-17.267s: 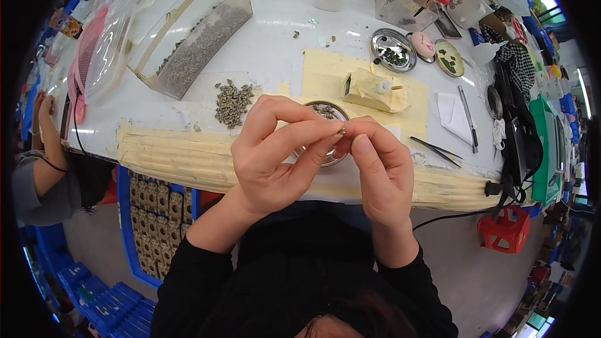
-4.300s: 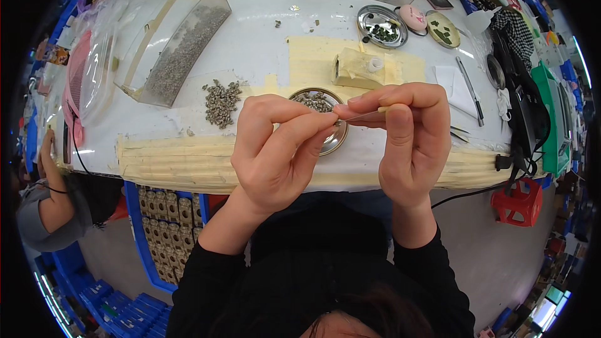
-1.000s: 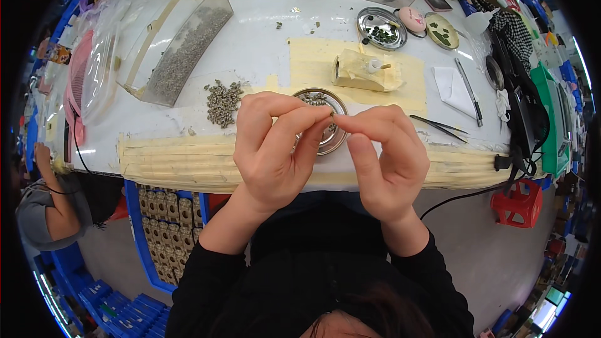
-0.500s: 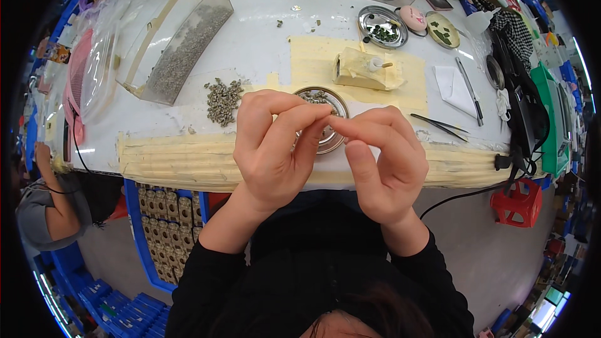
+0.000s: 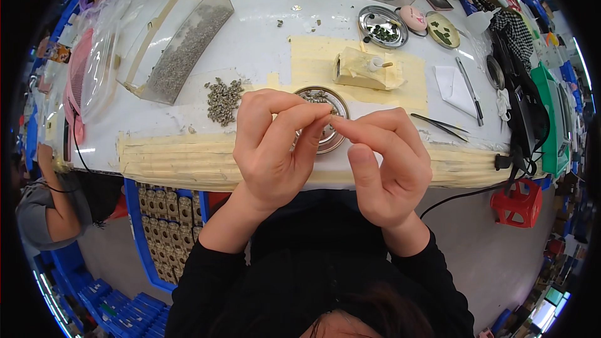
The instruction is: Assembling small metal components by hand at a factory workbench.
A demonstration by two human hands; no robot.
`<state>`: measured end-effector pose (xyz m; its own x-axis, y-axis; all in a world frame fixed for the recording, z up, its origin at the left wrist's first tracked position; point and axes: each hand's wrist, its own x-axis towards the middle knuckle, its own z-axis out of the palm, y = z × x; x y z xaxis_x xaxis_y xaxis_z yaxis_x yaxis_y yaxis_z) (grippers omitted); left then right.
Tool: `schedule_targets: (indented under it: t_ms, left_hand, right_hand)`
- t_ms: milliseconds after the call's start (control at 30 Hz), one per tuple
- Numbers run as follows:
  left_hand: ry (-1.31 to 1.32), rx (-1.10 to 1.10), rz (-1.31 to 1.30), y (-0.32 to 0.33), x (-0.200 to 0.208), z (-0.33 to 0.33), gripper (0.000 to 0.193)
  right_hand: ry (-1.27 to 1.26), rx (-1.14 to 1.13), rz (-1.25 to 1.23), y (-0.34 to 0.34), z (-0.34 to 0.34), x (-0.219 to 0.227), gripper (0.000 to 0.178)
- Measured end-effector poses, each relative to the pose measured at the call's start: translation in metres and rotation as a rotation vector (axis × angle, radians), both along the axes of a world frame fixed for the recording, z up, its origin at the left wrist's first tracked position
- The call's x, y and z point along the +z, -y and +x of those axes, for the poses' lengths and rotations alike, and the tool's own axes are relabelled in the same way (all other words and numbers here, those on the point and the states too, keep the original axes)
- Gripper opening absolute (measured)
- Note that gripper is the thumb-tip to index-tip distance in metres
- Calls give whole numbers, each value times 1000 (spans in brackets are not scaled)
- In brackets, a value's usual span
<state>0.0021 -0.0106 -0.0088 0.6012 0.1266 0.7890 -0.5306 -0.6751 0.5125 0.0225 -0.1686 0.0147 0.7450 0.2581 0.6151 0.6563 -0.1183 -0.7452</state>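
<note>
My left hand [image 5: 272,150] is closed in a pinch over a round metal dish [image 5: 342,107]. Whatever lies between its thumb and forefinger is too small to name. The forefinger of my right hand [image 5: 391,166] reaches across and meets that pinch at the tips. Its thumb stands apart from the forefinger, and no object shows in the hand. Small grey-green metal-looking parts lie in the dish, partly hidden by my fingers. A loose pile of similar small parts [image 5: 223,101] rests on the table left of my left hand.
A clear box of small grey pieces [image 5: 188,47] stands at the left. Beyond the dish is a tape-covered block [image 5: 366,70] with a small white piece on it. Tweezers [image 5: 439,126] lie at right. A steel dish of dark green bits [image 5: 400,40] sits farther back. Yellowish tape [image 5: 175,158] covers the front edge.
My right hand has shifted very slightly to the right, and its thumb has moved a little. My left hand stays where it was.
</note>
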Motion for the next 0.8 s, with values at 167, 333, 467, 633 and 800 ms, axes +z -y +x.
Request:
schedule_targets:
  t_ms: [167, 333, 467, 633, 800]
  left_hand:
    - [19, 0, 6, 0, 3, 0, 20]
    - [28, 12, 14, -1, 0, 1, 21]
    - [13, -5, -5, 0, -1, 1, 20]
    - [32, -11, 4, -1, 0, 1, 20]
    - [12, 5, -6, -1, 0, 2, 20]
  right_hand:
    - [-33, -122, -57, 0, 7, -21, 21]
    - [-9, -38, -7, -1, 2, -8, 21]
    - [155, -66, -100, -2, 2, 0, 21]
    - [5, -109, -62, -3, 7, -19, 22]
    - [146, -90, -65, -4, 5, -7, 23]
